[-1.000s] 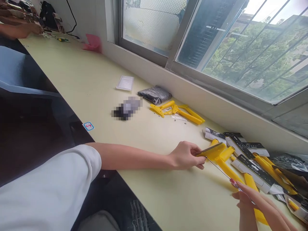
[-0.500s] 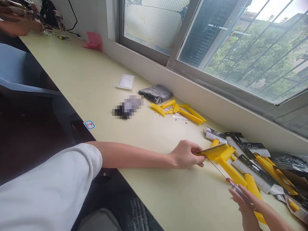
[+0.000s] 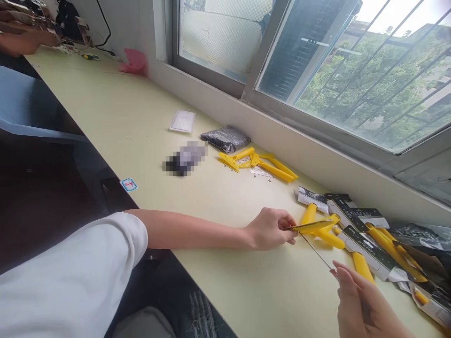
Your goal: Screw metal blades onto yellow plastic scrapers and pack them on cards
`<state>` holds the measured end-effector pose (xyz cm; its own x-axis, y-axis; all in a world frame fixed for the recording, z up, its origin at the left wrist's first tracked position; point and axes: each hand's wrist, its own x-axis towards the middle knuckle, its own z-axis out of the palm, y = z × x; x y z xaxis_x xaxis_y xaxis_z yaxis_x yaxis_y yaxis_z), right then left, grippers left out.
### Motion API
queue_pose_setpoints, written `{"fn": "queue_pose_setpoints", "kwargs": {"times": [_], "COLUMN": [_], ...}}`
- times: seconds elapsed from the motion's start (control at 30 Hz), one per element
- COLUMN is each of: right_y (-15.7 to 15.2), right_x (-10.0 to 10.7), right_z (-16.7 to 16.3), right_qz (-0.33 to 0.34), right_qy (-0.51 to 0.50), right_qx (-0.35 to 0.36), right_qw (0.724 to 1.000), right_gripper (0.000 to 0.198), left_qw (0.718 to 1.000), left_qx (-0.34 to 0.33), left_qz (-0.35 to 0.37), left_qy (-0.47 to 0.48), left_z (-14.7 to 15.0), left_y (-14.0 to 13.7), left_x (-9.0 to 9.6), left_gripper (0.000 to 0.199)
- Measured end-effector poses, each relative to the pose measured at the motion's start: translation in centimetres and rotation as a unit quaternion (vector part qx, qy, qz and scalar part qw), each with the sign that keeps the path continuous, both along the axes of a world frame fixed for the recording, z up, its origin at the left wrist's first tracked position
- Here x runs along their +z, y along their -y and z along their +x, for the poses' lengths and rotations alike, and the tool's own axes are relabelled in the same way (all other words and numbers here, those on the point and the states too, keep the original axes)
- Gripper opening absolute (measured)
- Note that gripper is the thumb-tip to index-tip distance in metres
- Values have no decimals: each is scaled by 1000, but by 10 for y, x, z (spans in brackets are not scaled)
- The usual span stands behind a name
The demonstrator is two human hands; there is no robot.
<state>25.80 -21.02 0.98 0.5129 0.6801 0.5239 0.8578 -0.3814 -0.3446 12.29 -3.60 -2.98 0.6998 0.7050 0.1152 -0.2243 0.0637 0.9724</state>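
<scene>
My left hand [image 3: 269,229] is closed on the edge of a yellow scraper [image 3: 315,226], a plastic tool with a flat, widening head, tilted so that I see it nearly edge-on. In my right hand [image 3: 366,300] is a screwdriver [image 3: 315,249]. Its thin metal shaft points up and left, and the tip meets the underside of the scraper head beside my left fingertips. My right fingers wrap round the screwdriver's handle and hide most of it. Whether the tip sits in a screw is too small to tell.
More yellow scrapers [image 3: 362,268] and black-and-white cardboard packages [image 3: 368,249] are piled at the right. Yellow scraper parts [image 3: 271,166] with small screws lie near the window wall, beside a black plastic-wrapped packet [image 3: 227,138]. A co-worker's arm [image 3: 24,42] shows at the far left.
My right hand has turned and closed further over the screwdriver's handle, which showed before. The scraper head has tilted flatter in my left hand. The view has shifted slightly.
</scene>
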Motion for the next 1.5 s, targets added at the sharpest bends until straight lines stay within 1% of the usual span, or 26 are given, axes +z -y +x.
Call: {"fn": "queue_pose_setpoints", "kwargs": {"times": [0.07, 0.13, 0.23, 0.33, 0.47, 0.6, 0.73, 0.87, 1.0, 1.17, 1.23, 1.4, 1.5], "right_y": [2, 5, 8, 7, 5, 0, -4, -3, 0, -2, -2, 2, 3], "right_x": [-6, -14, -26, -32, -30, -27, -27, -33, -38, -40, -40, -40, -36], "right_z": [-8, -13, -12, -4, -1, -20, -35, -31, -22, -19, -18, -14, -14], "right_qz": [-83, -139, -170, -187, -175, -172, -134, -110, -76, -3, 1, 0, -9], "right_qy": [-90, -127, -121, -101, -94, -111, -134, -147, -155, -174, -198, -246, -254], "right_qx": [-1, 11, 17, 27, 18, 11, 6, 41, 67, 76, 64, 4, 5], "right_qw": [993, 982, 978, 977, 980, 979, 982, 982, 983, 982, 978, 969, 967], "right_gripper": [53, 50, 43, 45, 49, 45, 38, 31, 33, 40, 44, 50, 50], "left_qw": [1000, 1000, 1000, 999, 999, 999, 999, 998, 998, 996, 994, 982, 976], "left_qx": [2, 5, 7, 9, 13, 9, -11, -41, -62, -55, -46, -21, -8], "left_qz": [5, 10, 16, 10, -7, -11, -10, -8, 6, 54, 86, 181, 210], "left_qy": [-8, -15, -24, -32, -39, -47, -50, -38, -28, -33, -40, -53, -56], "left_z": [0, -1, -3, -4, -2, -1, -1, -2, -3, -5, -7, -12, -11], "left_y": [1, 2, 3, 3, 0, -4, -7, -8, -7, -4, -2, 4, 4], "left_x": [-1, -1, 1, 3, 0, -2, 2, 7, 9, 8, 8, 9, 9], "left_gripper": [18, 19, 22, 24, 24, 21, 25, 31, 32, 29, 26, 21, 20]}}
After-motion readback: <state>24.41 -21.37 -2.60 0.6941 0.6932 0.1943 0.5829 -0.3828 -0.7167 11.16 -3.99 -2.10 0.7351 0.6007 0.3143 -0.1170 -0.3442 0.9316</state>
